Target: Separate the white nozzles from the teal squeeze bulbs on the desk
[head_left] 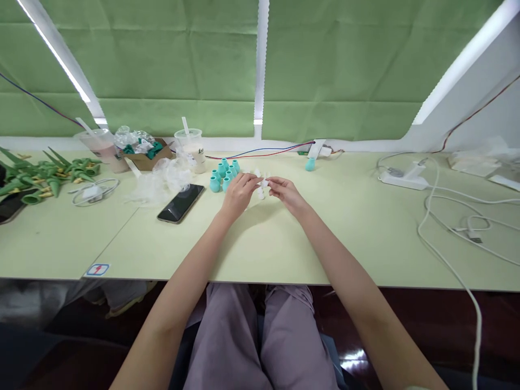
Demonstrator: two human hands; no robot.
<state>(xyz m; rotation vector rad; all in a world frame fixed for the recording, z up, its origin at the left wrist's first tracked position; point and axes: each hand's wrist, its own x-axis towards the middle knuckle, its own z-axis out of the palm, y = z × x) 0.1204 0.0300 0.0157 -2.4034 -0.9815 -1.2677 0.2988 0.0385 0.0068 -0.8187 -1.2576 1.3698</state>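
Both my hands meet over the middle of the table, around a small white piece [265, 183] whose exact kind I cannot make out. My left hand [239, 190] is closed in a pinch at its left side. From the right, my right hand [286, 194] pinches the same piece with thumb and fingertips. Just below, another small white piece [260, 193] lies on the table. Beside my left hand stands a cluster of several turquoise vase-shaped pieces [226, 184], partly covered by that hand. A lone turquoise piece [310, 164] stands farther back to the right.
Left of my hands lie a phone [181, 203], a crumpled clear bag [162, 179], a drink cup [192, 151] and a cardboard box [149, 160]. Green plant-like parts [52, 173] cover the far left. At right are a power strip [404, 177] and loose white cables [447, 233].
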